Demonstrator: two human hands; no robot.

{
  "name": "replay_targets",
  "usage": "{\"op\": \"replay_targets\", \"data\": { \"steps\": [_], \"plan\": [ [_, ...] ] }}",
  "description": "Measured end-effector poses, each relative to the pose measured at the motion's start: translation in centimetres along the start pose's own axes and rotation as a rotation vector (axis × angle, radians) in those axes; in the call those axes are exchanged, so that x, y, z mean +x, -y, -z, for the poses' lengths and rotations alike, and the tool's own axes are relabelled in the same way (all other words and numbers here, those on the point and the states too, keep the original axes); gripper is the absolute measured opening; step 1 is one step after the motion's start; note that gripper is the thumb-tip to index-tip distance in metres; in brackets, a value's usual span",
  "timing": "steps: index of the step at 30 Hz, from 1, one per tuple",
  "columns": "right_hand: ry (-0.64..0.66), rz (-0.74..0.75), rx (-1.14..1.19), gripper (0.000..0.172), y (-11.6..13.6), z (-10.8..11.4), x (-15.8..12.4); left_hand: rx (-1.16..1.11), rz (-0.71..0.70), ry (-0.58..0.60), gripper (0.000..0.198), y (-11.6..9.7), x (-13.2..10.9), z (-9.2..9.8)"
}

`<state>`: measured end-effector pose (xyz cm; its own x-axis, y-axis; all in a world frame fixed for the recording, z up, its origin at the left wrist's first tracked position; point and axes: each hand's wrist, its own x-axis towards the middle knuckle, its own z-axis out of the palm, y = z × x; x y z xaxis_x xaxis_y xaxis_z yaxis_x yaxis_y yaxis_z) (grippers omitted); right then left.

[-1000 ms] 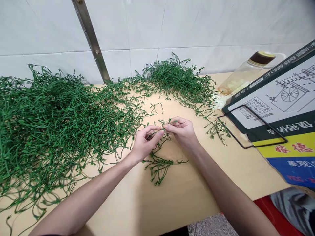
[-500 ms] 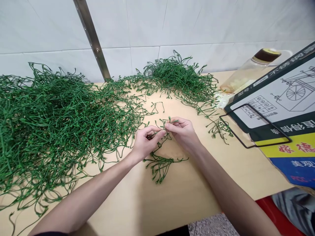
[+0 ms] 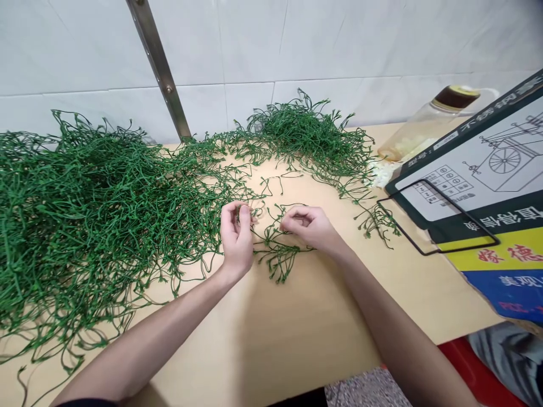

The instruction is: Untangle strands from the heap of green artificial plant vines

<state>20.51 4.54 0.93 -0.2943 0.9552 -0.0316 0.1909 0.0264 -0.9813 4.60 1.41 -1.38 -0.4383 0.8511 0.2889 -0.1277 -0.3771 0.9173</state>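
My right hand [image 3: 311,227] is closed in a pinch on a green plastic stem, whose thin forked ends [image 3: 275,217] show just left of the fingertips. Across from it, my left hand [image 3: 237,237] is raised with fingers curled and thumb up. Bits of green show between its thumb and fingers, so it seems to grip a stem too; most of that is hidden. Between and below both hands, a small bunch of green stems [image 3: 282,260] with knobbed tips hangs or lies over the table; I cannot tell which.
A large tangled heap of green stems [image 3: 85,209] covers the table's left side. Another pile [image 3: 309,130] lies by the tiled wall. At right are a small stem cluster [image 3: 379,221], a printed cardboard box [image 3: 458,192] with a black handle, and a clear bottle [image 3: 418,127] lying tilted.
My hands have moved apart, the left one going left and turning upright. The small bunch below them has shifted up. A stem lies near the far side of my hands.
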Motion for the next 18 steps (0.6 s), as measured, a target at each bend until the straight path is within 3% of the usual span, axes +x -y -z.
{"op": "replay_targets", "data": {
  "steps": [3,6,10,15,18],
  "plan": [
    [0.175,0.043,-0.106,0.038,-0.1,0.0,-0.3,0.061,-0.109,-0.070,0.015,0.5,-0.2,0.2],
    [0.242,0.058,-0.104,0.033,-0.2,0.2,-0.4,0.167,-0.180,-0.081,0.015,0.9,-0.3,0.4],
    [0.171,0.069,0.043,0.029,-0.2,0.7,-0.4,0.270,-0.192,-0.080,0.017,1.0,-0.3,0.6],
    [0.036,0.121,0.330,0.030,0.1,1.5,-0.2,0.274,-0.120,-0.056,0.015,0.8,-0.1,0.7],
    [-0.018,0.129,0.385,0.030,0.0,1.6,0.1,0.258,-0.076,-0.030,0.016,0.7,-0.1,0.7]
  ]
}}
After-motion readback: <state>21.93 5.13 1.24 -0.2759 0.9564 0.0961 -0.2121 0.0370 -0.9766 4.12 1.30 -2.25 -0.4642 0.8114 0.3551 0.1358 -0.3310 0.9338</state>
